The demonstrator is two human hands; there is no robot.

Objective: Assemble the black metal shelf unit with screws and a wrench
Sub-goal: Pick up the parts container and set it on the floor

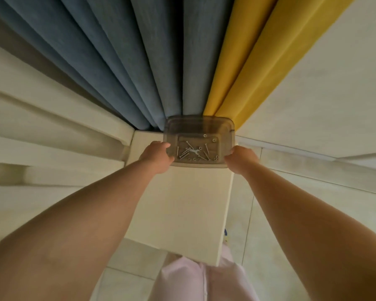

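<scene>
Hands on clear tray (172, 129) at far end of cream desk (182, 209): left grip (157, 156) and right grip (241, 158) clasping its near corners. Inside, screws (206, 148), small wrench (193, 151).

screws (186, 152), long and silver, lie loose and crisscrossed in a clear smoky plastic box (225, 146); a small silver wrench (193, 151) lies flat among them, nuts (214, 140) scattered around.

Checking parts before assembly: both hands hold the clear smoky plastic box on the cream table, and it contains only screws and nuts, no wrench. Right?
Not quite. The head view shows a small silver wrench among the screws and nuts inside the clear smoky plastic box. Both the left hand and right hand do grip it on the cream table.
</scene>
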